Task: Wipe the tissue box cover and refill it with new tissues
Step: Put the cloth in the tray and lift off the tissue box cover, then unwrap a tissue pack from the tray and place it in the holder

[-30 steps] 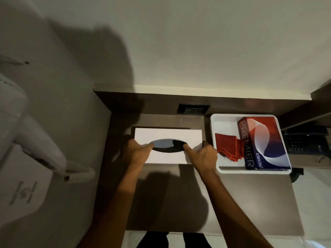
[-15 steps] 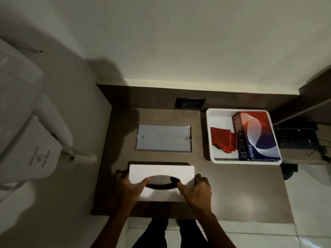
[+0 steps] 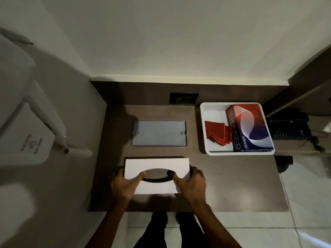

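Hotel room, likely: wall-mounted hairdryer (image 3: 26, 126) hanging at left, desk phone (image 3: 290, 127) sitting on side shelf, socket (image 3: 184, 98) showing behind dark wood desk (image 3: 232, 185), tiled floor.

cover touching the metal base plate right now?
Apart. The head view shows bare desk between the white cover, gripped by both hands, and the metal base plate behind it.
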